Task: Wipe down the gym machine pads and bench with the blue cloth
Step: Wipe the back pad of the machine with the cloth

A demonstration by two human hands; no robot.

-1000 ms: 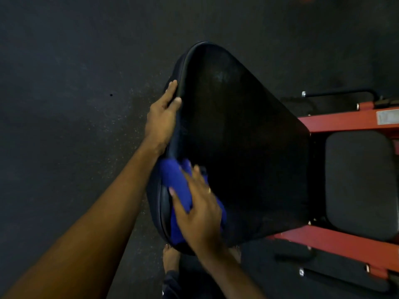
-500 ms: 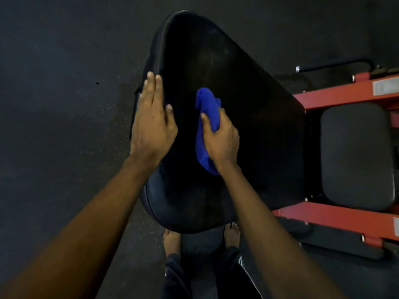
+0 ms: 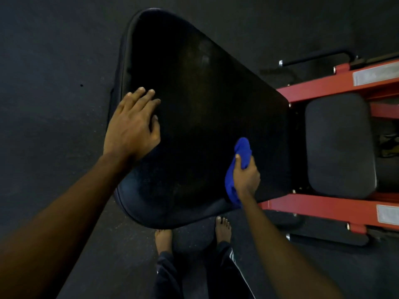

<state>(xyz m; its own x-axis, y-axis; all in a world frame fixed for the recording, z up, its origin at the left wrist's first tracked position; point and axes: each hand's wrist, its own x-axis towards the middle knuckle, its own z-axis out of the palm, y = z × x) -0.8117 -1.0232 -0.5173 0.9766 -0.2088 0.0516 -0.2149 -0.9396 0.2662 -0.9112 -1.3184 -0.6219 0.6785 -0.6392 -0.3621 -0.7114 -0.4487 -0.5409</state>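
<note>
Left hand (image 3: 131, 128) lies flat on the black pad (image 3: 205, 108); right hand (image 3: 246, 178) grips the blue cloth (image 3: 243, 147).

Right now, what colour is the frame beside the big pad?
Red frame, seen in the head view.

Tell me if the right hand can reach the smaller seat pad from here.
Probably yes: the right hand, gripping the blue cloth, rests on the big pad near the smaller seat pad; nothing blocks it.

Dark speckled floor (image 3: 54, 61), dim light
</note>
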